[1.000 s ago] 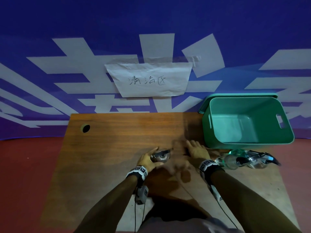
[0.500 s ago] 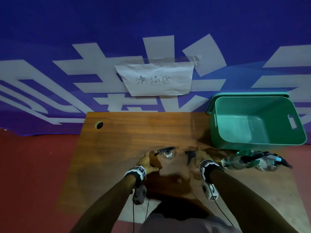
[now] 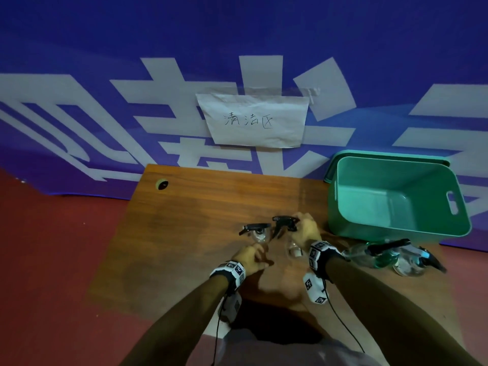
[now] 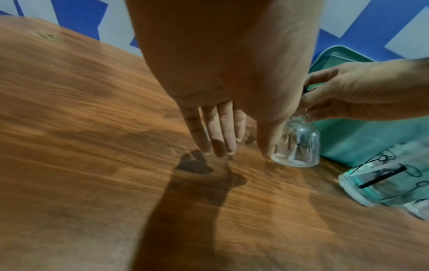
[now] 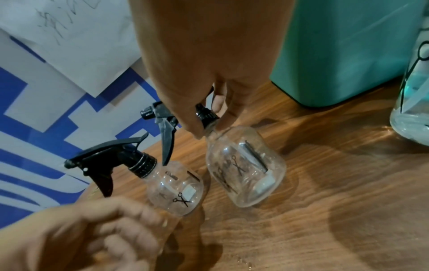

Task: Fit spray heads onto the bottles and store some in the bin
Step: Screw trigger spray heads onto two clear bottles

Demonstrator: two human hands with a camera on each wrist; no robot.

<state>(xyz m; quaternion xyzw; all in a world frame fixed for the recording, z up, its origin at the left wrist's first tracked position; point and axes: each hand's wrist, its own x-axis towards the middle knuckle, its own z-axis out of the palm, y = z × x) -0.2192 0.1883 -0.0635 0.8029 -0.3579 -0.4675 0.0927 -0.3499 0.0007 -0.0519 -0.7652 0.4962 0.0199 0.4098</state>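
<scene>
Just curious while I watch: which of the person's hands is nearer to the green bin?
Right. The right hand grips the spray head of a standing bottle just left of the green bin. The left hand sits further left, beside the other standing bottle.

Wooden tabletop (image 3: 184,233): left half, from the round cable hole (image 3: 161,184) to the front edge, lies bare and open to approach. Centre: two upright clear plastic bottles with black trigger spray heads (image 5: 176,187) (image 5: 246,165) stand just beside each other, leaving only a narrow gap. Right: open teal plastic bin (image 3: 396,223) at the far edge, two clear spray bottles lying on their sides (image 3: 390,256) close before its front wall.
</scene>
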